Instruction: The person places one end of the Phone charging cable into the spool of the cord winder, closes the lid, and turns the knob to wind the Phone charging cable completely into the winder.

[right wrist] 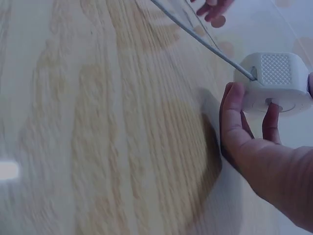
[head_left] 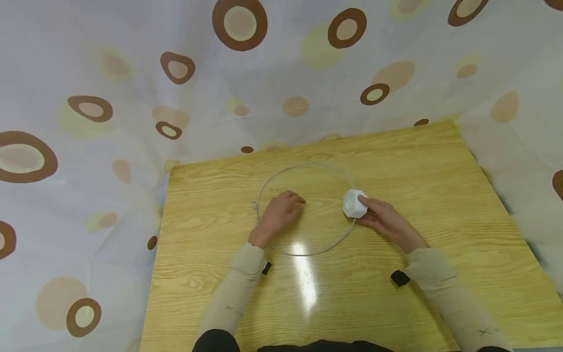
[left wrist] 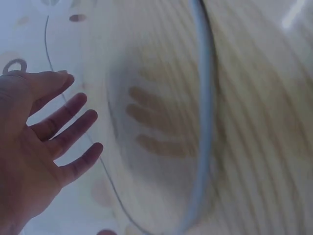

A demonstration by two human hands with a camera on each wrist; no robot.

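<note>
A small white faceted device (head_left: 353,203), with a round face on one side, is held by my right hand (head_left: 387,220). The right wrist view shows its textured grille panel (right wrist: 276,68) and a thin cord entering its side, while the fingers grip it from below. From the device the pale cable (head_left: 306,255) makes a wide loop across the table, and a small plug (head_left: 255,206) lies at the loop's left. My left hand (head_left: 281,212) hovers over the loop's left side, holding nothing. In the left wrist view its fingers (left wrist: 68,128) are loosely spread, with a stretch of cable (left wrist: 206,98) close by.
The wood-grain table (head_left: 198,283) lies under both hands, with a bright light reflection near its middle. A pale cloth (head_left: 286,63) printed with brown rings and dots stands along the table's back and sides. Black wrist pieces (head_left: 400,278) show at the sleeves.
</note>
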